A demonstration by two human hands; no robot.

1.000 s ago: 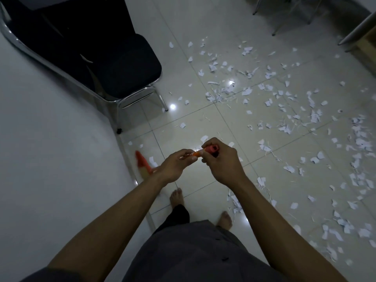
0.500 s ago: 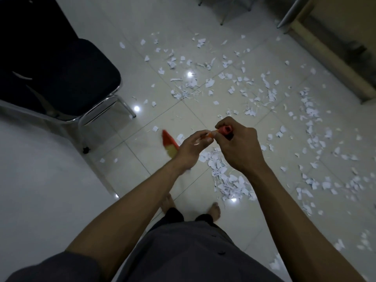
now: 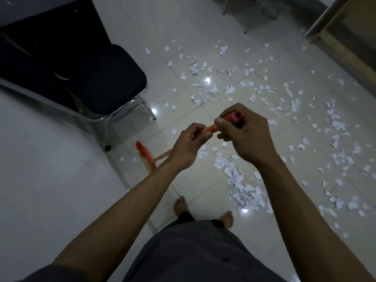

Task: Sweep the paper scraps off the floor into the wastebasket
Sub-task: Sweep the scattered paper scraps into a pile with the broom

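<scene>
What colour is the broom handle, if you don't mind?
Orange-red broom handle, seen best in the head view.

chair left, paper scraps right, broom head seemingly between

Black chair and grey wall obstruct the left side. Tiled floor ahead is open; scattered paper scraps lie to the right.

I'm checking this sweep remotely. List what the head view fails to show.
- Wastebasket: nowhere in the head view.
- Broom head: motion-blurred; bristles unclear.
- Broom handle: mostly hidden by left hand and right hand.
- Paper scraps: some cut off at the right edge.
</scene>
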